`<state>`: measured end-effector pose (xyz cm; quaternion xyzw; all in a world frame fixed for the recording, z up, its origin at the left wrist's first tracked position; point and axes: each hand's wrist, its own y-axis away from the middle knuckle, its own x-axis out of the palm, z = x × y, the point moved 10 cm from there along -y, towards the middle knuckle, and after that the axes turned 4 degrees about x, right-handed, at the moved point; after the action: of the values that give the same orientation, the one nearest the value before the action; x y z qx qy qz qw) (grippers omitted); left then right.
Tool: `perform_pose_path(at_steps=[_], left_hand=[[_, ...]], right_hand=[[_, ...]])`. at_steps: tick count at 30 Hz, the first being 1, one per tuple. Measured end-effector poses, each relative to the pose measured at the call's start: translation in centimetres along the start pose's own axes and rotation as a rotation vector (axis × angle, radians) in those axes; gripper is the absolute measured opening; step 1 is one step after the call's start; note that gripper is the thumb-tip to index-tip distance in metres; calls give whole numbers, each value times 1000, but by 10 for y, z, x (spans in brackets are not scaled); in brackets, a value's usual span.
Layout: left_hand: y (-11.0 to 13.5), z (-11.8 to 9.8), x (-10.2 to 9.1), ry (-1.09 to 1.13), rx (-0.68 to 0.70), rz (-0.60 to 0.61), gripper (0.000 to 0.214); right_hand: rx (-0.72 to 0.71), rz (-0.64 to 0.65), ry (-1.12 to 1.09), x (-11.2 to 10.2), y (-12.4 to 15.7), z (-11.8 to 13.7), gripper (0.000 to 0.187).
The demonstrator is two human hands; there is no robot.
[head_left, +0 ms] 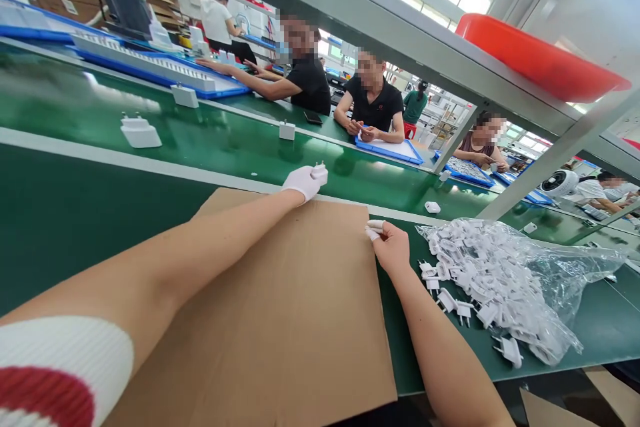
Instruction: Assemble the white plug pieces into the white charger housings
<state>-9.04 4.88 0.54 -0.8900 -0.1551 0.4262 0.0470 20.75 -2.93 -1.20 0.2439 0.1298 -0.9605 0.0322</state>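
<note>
My left hand (pixel 302 184), in a white glove, is closed on a white charger plug (pixel 319 174) with its pins pointing up, over the near edge of the green conveyor belt (pixel 225 147). Beneath that arm a brown cardboard sheet (pixel 295 293) lies on the table. White finger cots cover the fingertips of my right hand (pixel 390 243), which are drawn together at the sheet's right edge; whatever they may hold is hidden. To the right of this hand, white plugs (pixel 480 273) spill from a clear plastic bag (pixel 565 273).
More chargers stand on the belt, one at the left (pixel 141 131) and another farther off (pixel 287 131). Several co-workers sit across it with blue trays (pixel 390 149). A slanted metal post (pixel 540 163) rises at the right, under a shelf with a red basin (pixel 540 57).
</note>
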Motion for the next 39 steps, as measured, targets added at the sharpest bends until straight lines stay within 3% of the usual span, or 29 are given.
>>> perform_pose_path(at_steps=[5,7,10,12,13,15,17,19,23,27,30,39], left_hand=[[-15,32,-16,-43,-154,-11,27],[-13,38,-23,-78,-242,-60,40],[5,17,-39,-107,-216,-273,78],[24,-20,-36,-35,-23,-365,70],[35,-43,-25,30,121,-330,54],[62,-82,13,195,371,-111,26],[89,-99,46,315,456,61,32],[107,-103,62,380,483,88,32],[122,-105,62,388,556,28,25],[128,-122,67,211,729,141,17],[135,-129,75,94,843,195,25],[137,-123,80,27,831,185,33]], right_hand=[[-45,58,124,9,7,8,24],[-55,72,179,9,8,9,27],[-13,60,193,6,6,3,32],[45,49,95,5,3,-2,37],[85,51,9,6,3,-5,41],[178,80,-195,12,4,-10,51],[265,120,-377,21,8,-11,63],[324,149,-495,26,13,-10,72],[416,151,-610,29,19,-10,80],[466,177,-671,35,21,-10,73],[484,206,-678,40,22,-10,72],[527,225,-699,41,25,-13,70]])
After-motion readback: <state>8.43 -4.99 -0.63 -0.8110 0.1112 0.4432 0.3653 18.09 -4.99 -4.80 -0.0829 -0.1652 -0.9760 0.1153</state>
